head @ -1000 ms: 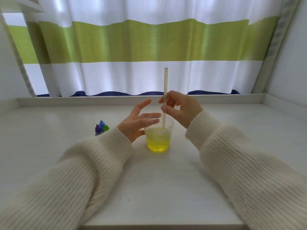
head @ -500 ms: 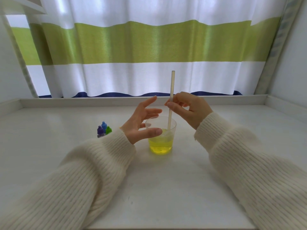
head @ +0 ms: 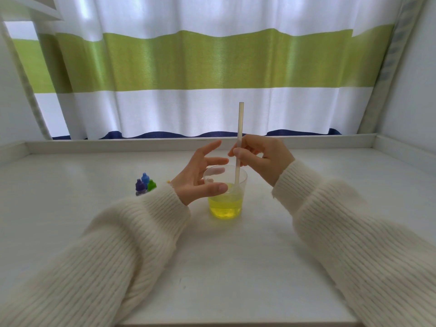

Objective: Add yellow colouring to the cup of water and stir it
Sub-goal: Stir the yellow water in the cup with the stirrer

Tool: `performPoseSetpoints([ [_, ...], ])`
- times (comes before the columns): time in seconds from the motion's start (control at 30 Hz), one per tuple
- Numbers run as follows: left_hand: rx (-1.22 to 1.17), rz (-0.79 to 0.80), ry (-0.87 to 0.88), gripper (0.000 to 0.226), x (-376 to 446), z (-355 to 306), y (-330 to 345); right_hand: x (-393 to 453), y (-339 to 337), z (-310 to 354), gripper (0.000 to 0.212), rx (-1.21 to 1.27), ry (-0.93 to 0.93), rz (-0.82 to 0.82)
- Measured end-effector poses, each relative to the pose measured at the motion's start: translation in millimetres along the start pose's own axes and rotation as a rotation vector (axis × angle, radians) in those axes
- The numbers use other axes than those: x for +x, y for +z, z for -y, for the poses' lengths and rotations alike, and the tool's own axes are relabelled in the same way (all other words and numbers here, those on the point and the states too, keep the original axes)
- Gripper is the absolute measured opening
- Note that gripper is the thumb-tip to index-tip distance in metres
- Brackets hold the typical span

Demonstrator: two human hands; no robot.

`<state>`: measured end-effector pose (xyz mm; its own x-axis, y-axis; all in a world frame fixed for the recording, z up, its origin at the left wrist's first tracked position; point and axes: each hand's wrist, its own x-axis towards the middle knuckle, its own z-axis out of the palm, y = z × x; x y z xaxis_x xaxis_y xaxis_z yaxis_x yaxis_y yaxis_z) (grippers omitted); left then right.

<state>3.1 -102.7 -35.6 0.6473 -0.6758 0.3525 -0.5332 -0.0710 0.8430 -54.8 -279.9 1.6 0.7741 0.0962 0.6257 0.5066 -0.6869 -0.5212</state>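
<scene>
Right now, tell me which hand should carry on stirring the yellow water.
The right hand. It already pinches the straw, whose lower end stands in the yellow water in the cup. The left hand is open, thumb against the cup's side, better placed to steady it.

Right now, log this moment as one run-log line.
step: stirring | right hand: pinches straw, tip in cup | left hand: thumb on cup, fingers spread | water: yellow | bottles: left of cup
</scene>
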Motion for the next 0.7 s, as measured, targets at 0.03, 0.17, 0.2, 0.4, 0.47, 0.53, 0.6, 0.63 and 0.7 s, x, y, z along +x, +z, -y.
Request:
performPoseSetpoints([
  [0.03, -0.002, 0.0, 0.001, 0.086, 0.0, 0.2, -0.1, -0.3, 0.8, 1.0, 0.01, 0.023, 0.001, 0.011],
  [0.17, -0.006, 0.007, -0.001, 0.09, 0.6, 0.3, -0.2, -1.8, 4.5, 3.0, 0.01, 0.111, -0.001, 0.042],
  [0.2, -0.007, 0.008, -0.002, 0.09, 0.6, 0.5, -0.5, -2.2, 5.4, 3.7, 0.009, 0.127, -0.002, 0.051],
  [0.4, -0.014, 0.012, -0.002, 0.085, 0.4, 2.1, -0.9, -1.5, 5.0, 3.8, 0.01, 0.034, -0.005, 0.048],
  [0.47, -0.009, 0.011, -0.006, 0.085, 0.7, 2.1, -0.7, -0.7, 5.4, 2.1, 0.012, -0.023, -0.016, 0.031],
  [0.53, -0.007, 0.013, -0.007, 0.086, 0.6, 1.8, -0.6, 0.3, 6.0, -0.2, 0.014, -0.08, -0.03, 0.014],
  [0.6, -0.009, 0.016, -0.008, 0.087, 0.0, 0.8, -0.9, 1.7, 5.8, -2.8, 0.015, -0.143, -0.046, 0.001],
  [0.63, -0.011, 0.017, -0.009, 0.087, -0.3, 0.5, -1.2, 2.3, 5.4, -4.2, 0.015, -0.167, -0.054, -0.003],
  [0.7, -0.008, 0.019, -0.009, 0.089, -0.2, 0.0, -1.3, 2.8, 3.9, -6.7, 0.011, -0.187, -0.063, -0.013],
])
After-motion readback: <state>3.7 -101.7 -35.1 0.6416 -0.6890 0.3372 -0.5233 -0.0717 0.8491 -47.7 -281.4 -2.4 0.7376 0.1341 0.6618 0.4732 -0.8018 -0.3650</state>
